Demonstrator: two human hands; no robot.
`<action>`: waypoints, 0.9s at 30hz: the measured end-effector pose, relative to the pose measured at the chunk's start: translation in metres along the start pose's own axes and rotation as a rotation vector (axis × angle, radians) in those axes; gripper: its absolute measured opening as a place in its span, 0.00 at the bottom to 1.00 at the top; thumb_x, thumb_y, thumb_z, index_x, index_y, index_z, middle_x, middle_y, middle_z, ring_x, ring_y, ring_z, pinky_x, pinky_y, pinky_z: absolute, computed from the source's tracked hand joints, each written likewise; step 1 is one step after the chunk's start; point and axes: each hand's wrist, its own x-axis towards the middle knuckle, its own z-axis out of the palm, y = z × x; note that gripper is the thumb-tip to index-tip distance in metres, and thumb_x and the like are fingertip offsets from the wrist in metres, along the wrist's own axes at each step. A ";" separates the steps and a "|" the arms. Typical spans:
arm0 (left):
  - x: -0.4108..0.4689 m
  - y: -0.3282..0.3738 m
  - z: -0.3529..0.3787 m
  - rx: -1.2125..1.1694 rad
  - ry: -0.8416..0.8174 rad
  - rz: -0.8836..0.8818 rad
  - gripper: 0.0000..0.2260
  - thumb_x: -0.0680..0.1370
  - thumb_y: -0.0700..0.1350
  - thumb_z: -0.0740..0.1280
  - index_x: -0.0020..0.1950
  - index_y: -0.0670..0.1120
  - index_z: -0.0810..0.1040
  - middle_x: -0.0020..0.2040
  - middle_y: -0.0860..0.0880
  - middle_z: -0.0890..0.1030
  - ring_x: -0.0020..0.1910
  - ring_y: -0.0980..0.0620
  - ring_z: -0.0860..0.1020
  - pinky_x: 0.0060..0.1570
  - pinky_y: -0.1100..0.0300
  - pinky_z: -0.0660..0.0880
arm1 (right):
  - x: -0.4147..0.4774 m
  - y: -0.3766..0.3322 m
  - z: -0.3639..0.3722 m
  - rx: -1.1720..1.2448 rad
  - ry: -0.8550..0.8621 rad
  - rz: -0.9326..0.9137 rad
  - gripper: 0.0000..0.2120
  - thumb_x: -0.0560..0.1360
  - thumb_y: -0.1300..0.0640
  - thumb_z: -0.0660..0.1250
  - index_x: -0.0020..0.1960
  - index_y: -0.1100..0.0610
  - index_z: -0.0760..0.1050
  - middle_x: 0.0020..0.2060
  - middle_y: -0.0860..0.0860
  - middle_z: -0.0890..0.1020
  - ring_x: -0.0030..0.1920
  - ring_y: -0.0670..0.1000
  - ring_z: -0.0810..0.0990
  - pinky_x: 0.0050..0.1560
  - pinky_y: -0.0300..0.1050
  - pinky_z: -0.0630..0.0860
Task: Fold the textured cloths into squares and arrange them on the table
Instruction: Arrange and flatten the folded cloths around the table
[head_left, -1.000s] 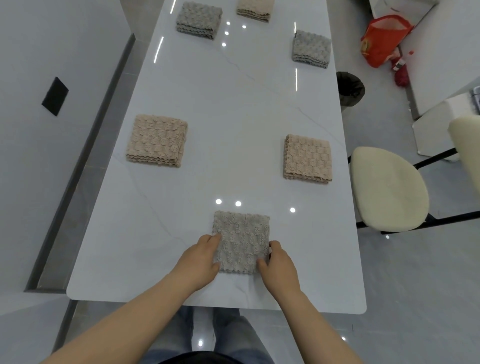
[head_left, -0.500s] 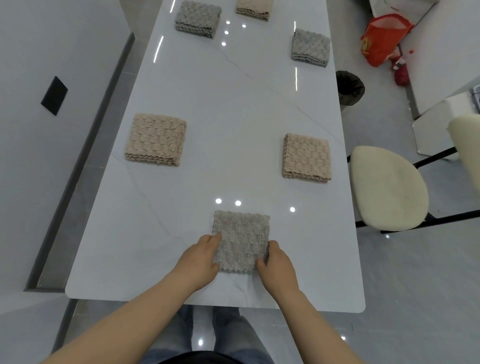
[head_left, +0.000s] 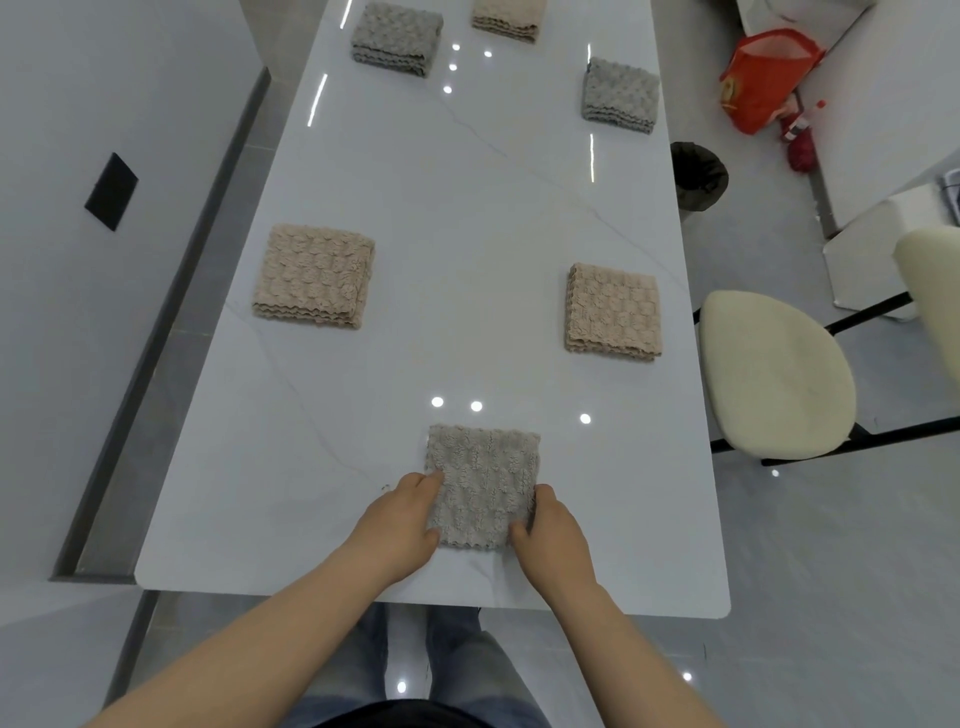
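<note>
A folded grey-beige textured cloth (head_left: 485, 475) lies square near the front edge of the white marble table (head_left: 467, 208). My left hand (head_left: 402, 519) grips its near left corner and my right hand (head_left: 553, 535) grips its near right corner. Other folded squares lie on the table: a beige cloth (head_left: 314, 275) at mid left, a beige cloth (head_left: 613, 312) at mid right, a grey cloth (head_left: 621, 96) at far right, a grey cloth (head_left: 397, 39) at far left, and a beige cloth (head_left: 509, 18) at the far edge.
A cream-seated chair (head_left: 774, 374) stands right of the table. A black bin (head_left: 698, 176) and a red bag (head_left: 763, 78) sit on the floor at the far right. A wall runs along the left side.
Both hands stay on the near corners of the grey-beige cloth. The view has shifted very slightly; the cloths have not moved.
</note>
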 end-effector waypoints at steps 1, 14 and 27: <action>0.000 0.000 0.000 0.001 -0.002 -0.001 0.31 0.78 0.47 0.61 0.78 0.48 0.51 0.72 0.47 0.63 0.64 0.48 0.71 0.62 0.56 0.70 | -0.001 0.000 0.000 -0.002 0.000 0.000 0.08 0.77 0.57 0.60 0.56 0.58 0.68 0.44 0.52 0.76 0.39 0.50 0.73 0.29 0.35 0.62; -0.006 0.001 0.000 0.027 -0.007 -0.012 0.29 0.79 0.47 0.60 0.77 0.48 0.53 0.70 0.47 0.65 0.63 0.48 0.72 0.61 0.57 0.70 | -0.009 0.001 -0.001 -0.010 0.005 0.010 0.08 0.77 0.57 0.60 0.55 0.57 0.68 0.44 0.52 0.76 0.39 0.50 0.73 0.29 0.36 0.61; -0.010 0.013 -0.005 0.061 0.038 -0.030 0.26 0.78 0.46 0.60 0.75 0.47 0.57 0.67 0.46 0.67 0.59 0.47 0.73 0.57 0.56 0.72 | -0.018 0.005 -0.022 -0.070 -0.017 -0.013 0.17 0.79 0.55 0.59 0.67 0.58 0.64 0.57 0.55 0.76 0.54 0.54 0.77 0.49 0.46 0.74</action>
